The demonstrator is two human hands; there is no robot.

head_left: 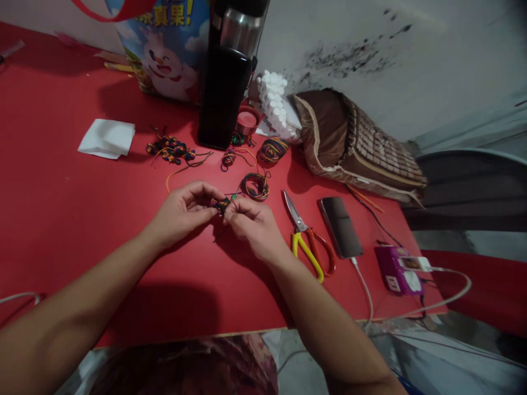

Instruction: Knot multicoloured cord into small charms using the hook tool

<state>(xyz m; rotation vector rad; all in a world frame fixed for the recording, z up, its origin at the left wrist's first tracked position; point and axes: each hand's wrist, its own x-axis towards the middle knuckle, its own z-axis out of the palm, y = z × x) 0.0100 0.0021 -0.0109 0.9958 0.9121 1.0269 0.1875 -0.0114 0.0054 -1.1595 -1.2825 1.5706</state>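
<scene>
A small knotted piece of multicoloured cord (pixel 222 205) is pinched between my two hands over the red table. My left hand (pixel 187 208) grips its left side with thumb and fingers closed. On its right side my right hand (pixel 250 222) pinches the cord, its fingertips close to the left ones. A green bead or knot (pixel 234 196) shows just above the right fingers. Beyond the hands lie a coil of cord (pixel 255 186), a wound bundle of cord (pixel 274 149) and a cluster of finished-looking knots (pixel 171 149). The fingers partly hide the held piece.
Scissors (pixel 307 236) with yellow and red handles lie right of my hands, beside a charging phone (pixel 341 226) and a purple power socket (pixel 397 269). A dark upright phone (pixel 225 99), a printed bag (pixel 164 55) and a brown cushion (pixel 358 142) stand behind. Folded white paper (pixel 107 138) lies left.
</scene>
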